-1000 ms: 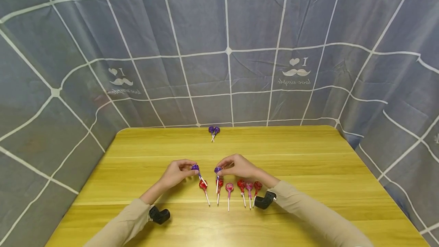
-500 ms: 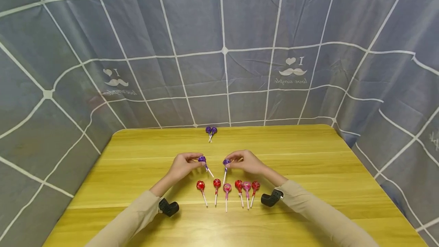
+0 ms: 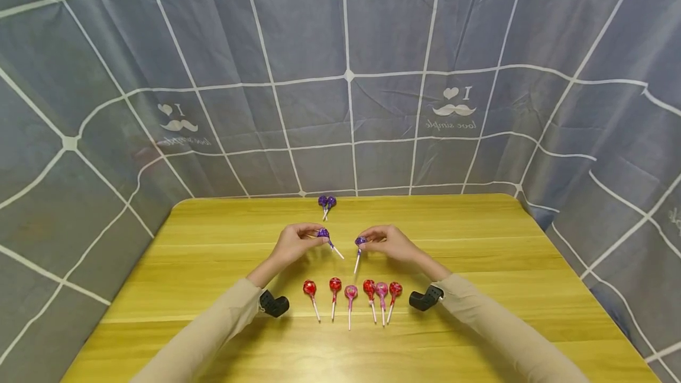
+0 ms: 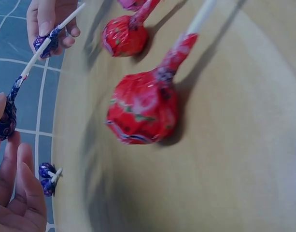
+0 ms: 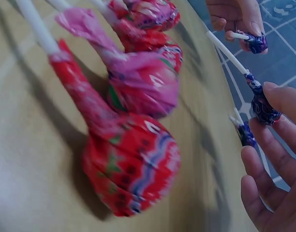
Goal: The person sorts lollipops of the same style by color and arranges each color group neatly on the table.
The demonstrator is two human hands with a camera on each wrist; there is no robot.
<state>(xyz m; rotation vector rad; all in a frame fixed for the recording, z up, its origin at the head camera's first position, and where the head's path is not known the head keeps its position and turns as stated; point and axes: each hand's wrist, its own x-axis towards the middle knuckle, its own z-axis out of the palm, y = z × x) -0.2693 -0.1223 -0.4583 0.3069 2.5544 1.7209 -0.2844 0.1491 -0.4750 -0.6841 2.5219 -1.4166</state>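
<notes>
My left hand [image 3: 294, 244] pinches a purple-wrapped lollipop [image 3: 323, 233] by its head, the white stick slanting down to the right. A second purple lollipop [image 3: 360, 241] is pinched at the head by my right hand [image 3: 392, 243], its stick pointing down and slightly left. Both hands hold these above the middle of the table, a small gap between them. In the left wrist view, thumb and fingers grip the purple wrapper [image 4: 7, 118]. The right wrist view shows the same pinch on the other purple wrapper [image 5: 264, 107].
Nearer me lies a row of red lollipops [image 3: 310, 288] and pink lollipops [image 3: 350, 292], sticks toward me. Two purple lollipops [image 3: 327, 201] with crossed sticks lie near the far edge of the wooden table [image 3: 223, 265]. A grey checked curtain [image 3: 314, 117] surrounds the table.
Both hands have moved away from me, past the row, carrying their purple lollipops toward the two at the far edge. The red and pink lollipops lie still.
</notes>
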